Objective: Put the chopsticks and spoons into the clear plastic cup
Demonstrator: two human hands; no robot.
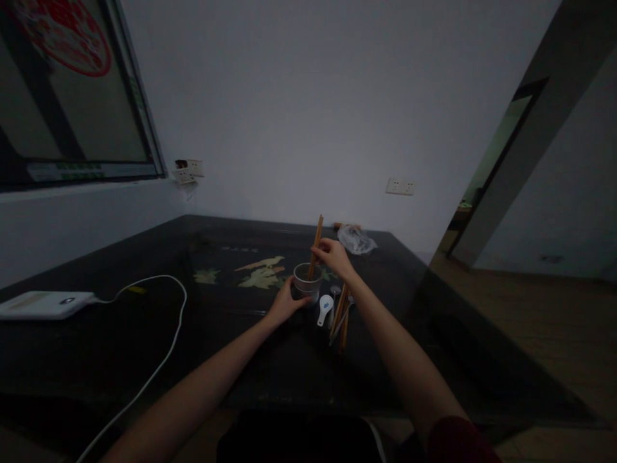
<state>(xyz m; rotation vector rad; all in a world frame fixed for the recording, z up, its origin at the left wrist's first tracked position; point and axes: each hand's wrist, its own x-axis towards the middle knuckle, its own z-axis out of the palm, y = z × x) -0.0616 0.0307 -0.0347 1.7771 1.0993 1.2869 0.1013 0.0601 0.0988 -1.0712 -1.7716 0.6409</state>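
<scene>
While hands (287,302) hold cup (306,287) and chopsticks (317,234), spoon (325,303) nearby

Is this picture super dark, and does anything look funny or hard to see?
In the head view, light is dim: the wall looks dull grey and the table nearly black; in the head view, the doorway leans sideways, perhaps stretched by a wide lens; in the head view, the cup is too shadowy inside to show where the chopsticks end.
</scene>
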